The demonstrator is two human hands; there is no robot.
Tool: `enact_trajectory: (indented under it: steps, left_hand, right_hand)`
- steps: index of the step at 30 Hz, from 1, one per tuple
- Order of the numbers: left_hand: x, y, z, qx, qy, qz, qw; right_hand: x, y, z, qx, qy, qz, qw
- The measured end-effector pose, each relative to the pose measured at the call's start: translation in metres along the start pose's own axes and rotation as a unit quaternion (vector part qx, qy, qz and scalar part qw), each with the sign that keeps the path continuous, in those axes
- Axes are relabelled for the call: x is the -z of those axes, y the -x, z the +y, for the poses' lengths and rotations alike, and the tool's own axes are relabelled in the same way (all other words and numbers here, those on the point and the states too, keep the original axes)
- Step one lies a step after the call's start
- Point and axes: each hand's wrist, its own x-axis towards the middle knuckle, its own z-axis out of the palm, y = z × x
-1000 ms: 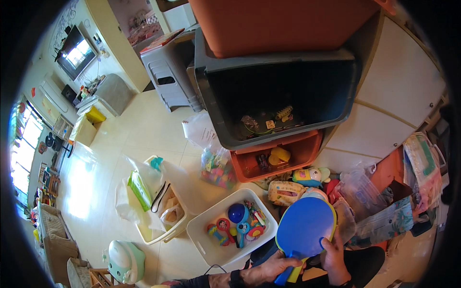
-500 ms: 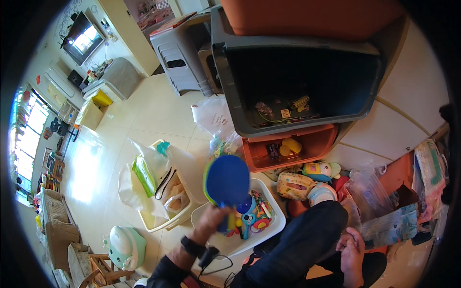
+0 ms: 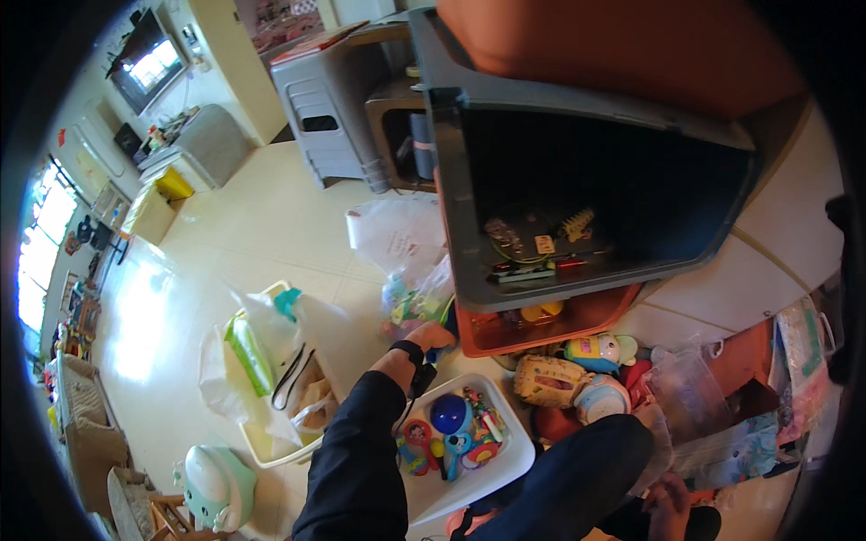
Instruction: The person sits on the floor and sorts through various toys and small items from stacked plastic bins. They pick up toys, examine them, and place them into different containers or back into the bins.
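My left hand [image 3: 430,337] reaches forward past the white tub [image 3: 426,494], closed round the handle of a blue paddle [image 3: 450,321]. Most of the paddle's blade is hidden by the hand; what shows lies between a clear plastic bag of colourful toys [image 3: 417,302] and the orange bin [image 3: 505,335]. In the white tub are a blue ball [image 3: 448,415], a red rattle-like toy [image 3: 418,435] and several other small toys. My right hand [image 3: 667,507] rests low beside my knee, in shadow, its fingers loosely bent and apart, with nothing visible in it.
A large grey bin [image 3: 595,290] with a few small items inside sits tilted above the orange bin. Left of my arm stands a cream basket [image 3: 311,448] holding plastic bags. Soft packs, a toy figure [image 3: 600,350] and clear plastic containers [image 3: 681,383] crowd the right.
My left hand has carried the paddle from above the white tub forward, down beside the orange bin and the toy bag. The right hand has shifted slightly lower in view.
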Motion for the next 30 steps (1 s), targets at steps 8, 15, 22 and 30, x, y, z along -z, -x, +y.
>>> enact_trajectory:
  steps: [8,15,22,30]
  left_hand:
    - [-0.051,-0.101,-0.033,-0.053,-0.133,0.044,0.989]
    - [-0.065,-0.095,-0.038,-0.061,-0.157,0.076,0.983]
    - [-0.059,-0.053,-0.041,-0.112,-0.156,0.212,0.958]
    - [0.019,0.094,0.039,-0.037,-0.094,0.185,0.977]
  right_hand:
    - [0.000,0.007,0.008,-0.049,-0.008,0.003,0.999]
    - [-0.003,-0.004,0.015,-0.140,-0.060,0.051,0.987]
    - [0.014,-0.017,0.023,-0.094,-0.122,0.001,0.988]
    - [0.076,-0.023,0.016,-0.040,-0.072,0.065,0.994]
